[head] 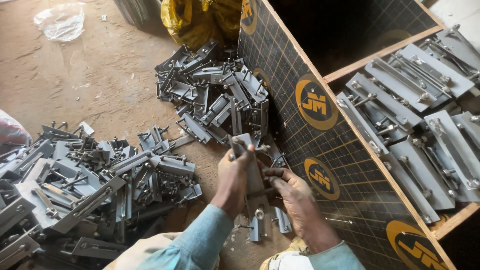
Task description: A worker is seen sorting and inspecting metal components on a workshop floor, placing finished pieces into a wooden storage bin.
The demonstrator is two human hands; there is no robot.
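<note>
Both hands are holding one metal plate (253,192) in the lower middle: the left hand (234,177) gripping its top, the right hand (295,197) its side. Many plates are lying in the box (360,130) at right; two piles (90,180) are waiting on the floor (75,75).

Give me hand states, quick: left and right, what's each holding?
Left hand: closed around the upper part of a grey metal bracket.
Right hand: fingers gripping the same bracket's middle from the side.
</note>
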